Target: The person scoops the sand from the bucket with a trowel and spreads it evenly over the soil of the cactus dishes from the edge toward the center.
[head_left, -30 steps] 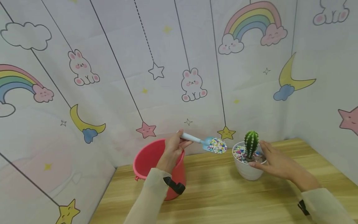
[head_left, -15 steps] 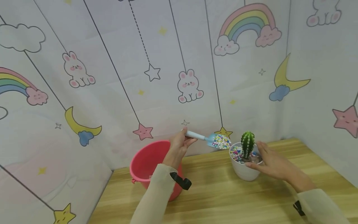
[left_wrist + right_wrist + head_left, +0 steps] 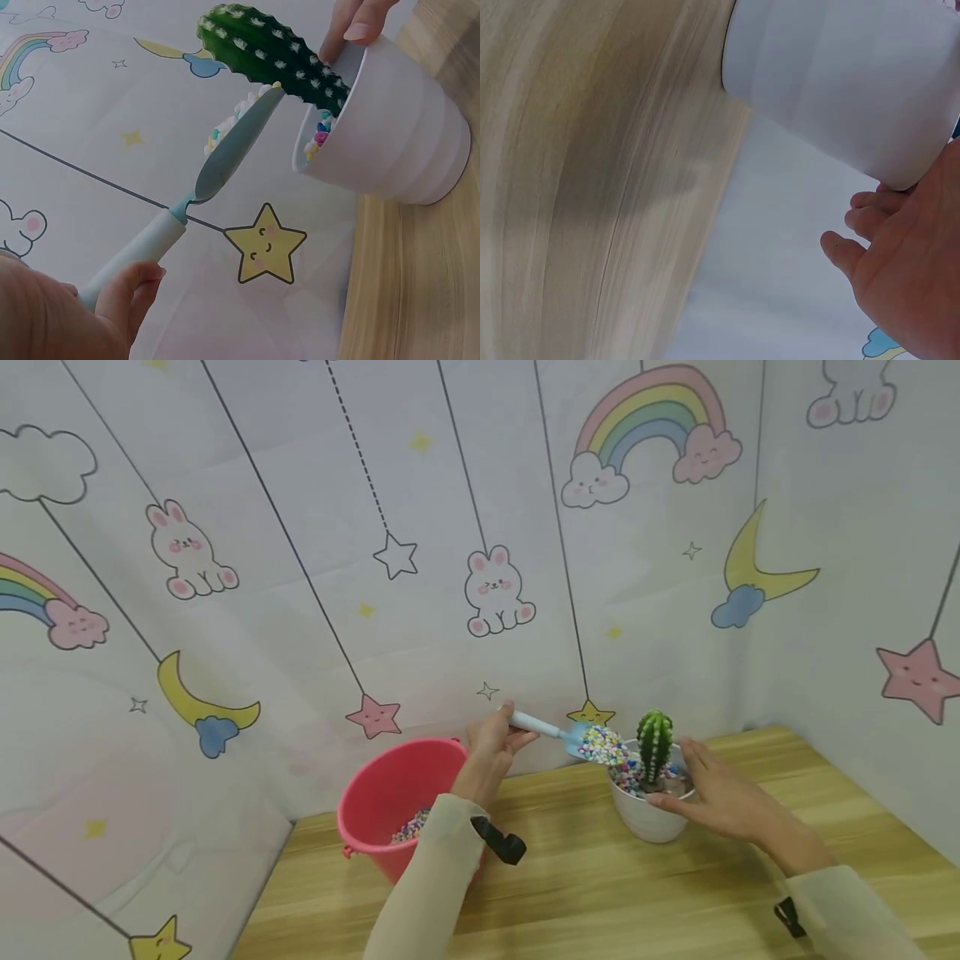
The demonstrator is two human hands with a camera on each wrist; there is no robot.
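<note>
My left hand (image 3: 491, 747) grips the pale handle of a small light-blue trowel (image 3: 536, 724). A heap of multicoloured pebbles (image 3: 603, 746) lies on its blade, which hangs at the left rim of a white flower pot (image 3: 651, 821). In the left wrist view the blade (image 3: 236, 146) tilts up beside the cactus, just short of the rim. A green cactus (image 3: 655, 743) stands in the pot, with more coloured pebbles around its base. My right hand (image 3: 731, 793) holds the pot's right rim, thumb across the near side and fingers behind; the right wrist view shows loosely bent fingers (image 3: 866, 217) there.
A red bucket (image 3: 360, 793) with coloured pebbles (image 3: 408, 828) inside stands left of the pot, partly behind my left forearm. Both containers are on a wood-grain table (image 3: 570, 877). A white cloth backdrop (image 3: 420, 652) with printed cartoons rises behind the table.
My left hand has carried the loaded trowel rightward to the pot's rim. More pebbles show inside the bucket. The right hand stays at the pot while the head view shifts slightly.
</note>
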